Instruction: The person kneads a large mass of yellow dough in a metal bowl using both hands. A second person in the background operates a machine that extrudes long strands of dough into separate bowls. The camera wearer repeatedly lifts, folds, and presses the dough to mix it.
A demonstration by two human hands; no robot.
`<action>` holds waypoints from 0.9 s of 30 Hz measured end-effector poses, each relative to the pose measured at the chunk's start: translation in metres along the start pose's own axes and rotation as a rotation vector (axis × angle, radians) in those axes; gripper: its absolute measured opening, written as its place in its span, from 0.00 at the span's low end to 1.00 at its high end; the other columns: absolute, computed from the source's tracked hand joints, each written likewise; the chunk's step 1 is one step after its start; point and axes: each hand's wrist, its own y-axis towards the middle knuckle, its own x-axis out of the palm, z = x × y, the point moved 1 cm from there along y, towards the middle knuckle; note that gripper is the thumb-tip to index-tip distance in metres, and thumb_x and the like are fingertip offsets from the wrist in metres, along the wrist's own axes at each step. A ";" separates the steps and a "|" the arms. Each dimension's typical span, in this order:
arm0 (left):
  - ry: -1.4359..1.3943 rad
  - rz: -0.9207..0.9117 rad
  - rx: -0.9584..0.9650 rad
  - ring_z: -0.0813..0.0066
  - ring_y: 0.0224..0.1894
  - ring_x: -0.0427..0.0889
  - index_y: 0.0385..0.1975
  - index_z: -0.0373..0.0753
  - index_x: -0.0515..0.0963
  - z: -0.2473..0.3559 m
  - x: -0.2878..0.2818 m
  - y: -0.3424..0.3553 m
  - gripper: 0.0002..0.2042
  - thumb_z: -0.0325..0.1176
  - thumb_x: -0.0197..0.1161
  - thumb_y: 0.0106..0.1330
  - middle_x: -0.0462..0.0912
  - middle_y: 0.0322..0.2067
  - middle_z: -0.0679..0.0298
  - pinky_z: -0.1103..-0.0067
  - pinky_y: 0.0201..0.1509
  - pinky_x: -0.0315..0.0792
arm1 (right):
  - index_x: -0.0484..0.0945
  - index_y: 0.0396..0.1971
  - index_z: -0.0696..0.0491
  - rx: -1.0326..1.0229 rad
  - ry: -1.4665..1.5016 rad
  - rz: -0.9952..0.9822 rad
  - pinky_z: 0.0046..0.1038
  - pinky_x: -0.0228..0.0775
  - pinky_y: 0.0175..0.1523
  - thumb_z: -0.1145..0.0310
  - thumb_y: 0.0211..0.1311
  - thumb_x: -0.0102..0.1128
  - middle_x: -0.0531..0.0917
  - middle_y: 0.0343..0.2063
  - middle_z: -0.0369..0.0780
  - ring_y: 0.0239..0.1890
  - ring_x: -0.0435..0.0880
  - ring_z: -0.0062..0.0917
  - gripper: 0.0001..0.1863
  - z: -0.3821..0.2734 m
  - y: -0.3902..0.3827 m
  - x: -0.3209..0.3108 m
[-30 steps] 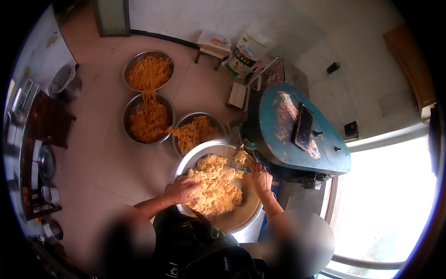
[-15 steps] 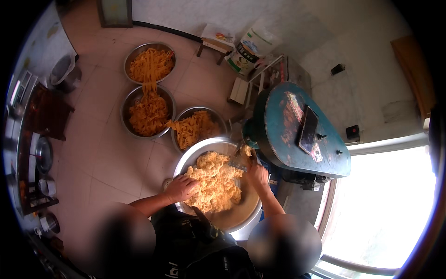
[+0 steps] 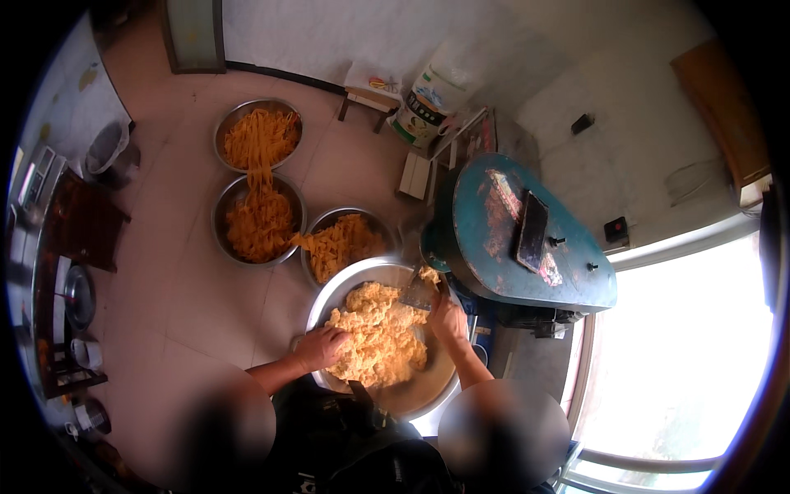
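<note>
A wide metal basin (image 3: 322, 298) in front of me holds a heap of crumbly yellow-orange dough (image 3: 380, 329). My left hand (image 3: 323, 347) rests at the heap's left side, its fingers curled against the dough and partly buried in it. Inside the basin's right side is my right hand (image 3: 447, 319), closed round a flat metal scraper (image 3: 414, 299) whose grey blade points left over the dough. A small lump of dough (image 3: 429, 276) shows beside the blade, close to the machine; the scraper's grip is hidden by my fingers.
A green belt-guarded machine (image 3: 485, 247) stands right of the basin, with a dark phone-like slab (image 3: 532, 231) on top. Beyond the basin, three metal bowls (image 3: 216, 216) hold wide orange noodle strips (image 3: 262, 222). A white sack (image 3: 429, 103) leans by the wall; a low stool (image 3: 370, 97) is nearby.
My view has shifted a little, so the basin and bowls sit lower. The scraper's blade is turned more broadside at the far right of the dough. My left hand stays on the heap.
</note>
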 end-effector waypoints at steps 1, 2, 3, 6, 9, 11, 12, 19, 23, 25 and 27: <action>0.017 0.005 0.005 0.61 0.57 0.79 0.59 0.43 0.75 -0.005 0.000 0.004 0.28 0.39 0.71 0.56 0.80 0.54 0.62 0.67 0.59 0.76 | 0.79 0.41 0.55 -0.004 -0.026 0.037 0.53 0.79 0.40 0.51 0.75 0.48 0.86 0.30 0.57 0.34 0.86 0.55 0.21 0.002 0.001 0.004; 0.014 -0.001 -0.007 0.60 0.57 0.79 0.59 0.43 0.75 -0.005 0.002 0.002 0.28 0.39 0.71 0.56 0.79 0.54 0.62 0.67 0.59 0.76 | 0.79 0.41 0.55 0.034 -0.023 -0.021 0.53 0.79 0.40 0.52 0.75 0.48 0.86 0.30 0.57 0.33 0.86 0.55 0.21 -0.001 0.011 0.001; 0.008 -0.004 0.003 0.60 0.56 0.79 0.59 0.42 0.74 -0.001 -0.003 0.006 0.28 0.36 0.69 0.55 0.80 0.54 0.61 0.67 0.59 0.75 | 0.79 0.41 0.55 0.079 -0.021 -0.069 0.53 0.79 0.40 0.52 0.75 0.48 0.85 0.30 0.58 0.33 0.86 0.55 0.20 -0.001 0.020 -0.005; -0.023 -0.017 -0.005 0.59 0.56 0.79 0.59 0.42 0.73 0.004 -0.007 0.006 0.28 0.33 0.67 0.55 0.79 0.54 0.61 0.67 0.59 0.75 | 0.78 0.38 0.57 0.054 -0.013 -0.010 0.53 0.79 0.39 0.52 0.75 0.48 0.85 0.29 0.57 0.32 0.86 0.56 0.21 -0.001 0.027 -0.001; -0.029 -0.016 -0.037 0.58 0.57 0.78 0.61 0.44 0.72 -0.003 0.000 0.002 0.28 0.34 0.66 0.56 0.78 0.55 0.60 0.66 0.60 0.75 | 0.78 0.37 0.58 0.189 -0.073 -0.158 0.53 0.79 0.39 0.52 0.74 0.48 0.85 0.28 0.58 0.32 0.86 0.54 0.22 -0.012 0.002 0.002; -0.034 -0.027 -0.076 0.57 0.57 0.78 0.61 0.44 0.72 0.000 0.000 0.002 0.28 0.34 0.66 0.57 0.78 0.55 0.60 0.66 0.60 0.75 | 0.78 0.36 0.58 0.077 -0.034 -0.082 0.53 0.80 0.39 0.50 0.75 0.47 0.85 0.27 0.59 0.32 0.87 0.55 0.23 -0.011 -0.002 0.007; -0.037 -0.035 -0.064 0.57 0.57 0.78 0.61 0.44 0.72 0.005 0.000 0.003 0.28 0.34 0.67 0.57 0.78 0.55 0.60 0.66 0.60 0.74 | 0.77 0.36 0.58 0.066 -0.039 -0.072 0.53 0.80 0.39 0.50 0.75 0.47 0.84 0.26 0.59 0.32 0.87 0.55 0.24 -0.003 0.002 0.009; -0.019 -0.018 -0.056 0.57 0.58 0.77 0.60 0.44 0.73 0.001 -0.005 0.001 0.28 0.37 0.67 0.57 0.78 0.55 0.60 0.66 0.60 0.74 | 0.78 0.39 0.58 0.138 -0.035 -0.094 0.53 0.79 0.41 0.49 0.76 0.43 0.86 0.29 0.58 0.34 0.86 0.56 0.25 -0.023 0.003 0.010; -0.022 -0.041 -0.045 0.59 0.58 0.77 0.60 0.45 0.73 -0.002 0.001 0.003 0.27 0.38 0.68 0.57 0.79 0.55 0.61 0.67 0.60 0.75 | 0.77 0.38 0.58 0.155 -0.004 -0.077 0.54 0.79 0.43 0.49 0.75 0.45 0.85 0.31 0.59 0.35 0.86 0.57 0.24 -0.011 0.022 0.018; -0.005 -0.029 -0.072 0.60 0.57 0.78 0.59 0.44 0.73 0.001 0.001 -0.003 0.27 0.38 0.68 0.57 0.79 0.54 0.61 0.67 0.59 0.75 | 0.77 0.38 0.58 0.165 0.001 -0.105 0.54 0.79 0.43 0.49 0.75 0.46 0.85 0.31 0.60 0.35 0.86 0.57 0.24 -0.015 0.019 0.017; -0.011 -0.017 -0.065 0.60 0.57 0.78 0.59 0.44 0.73 0.003 0.001 0.001 0.27 0.37 0.68 0.57 0.79 0.54 0.61 0.66 0.59 0.75 | 0.78 0.36 0.58 0.186 0.019 -0.016 0.54 0.80 0.42 0.49 0.74 0.46 0.85 0.29 0.59 0.34 0.86 0.56 0.25 -0.017 0.010 0.020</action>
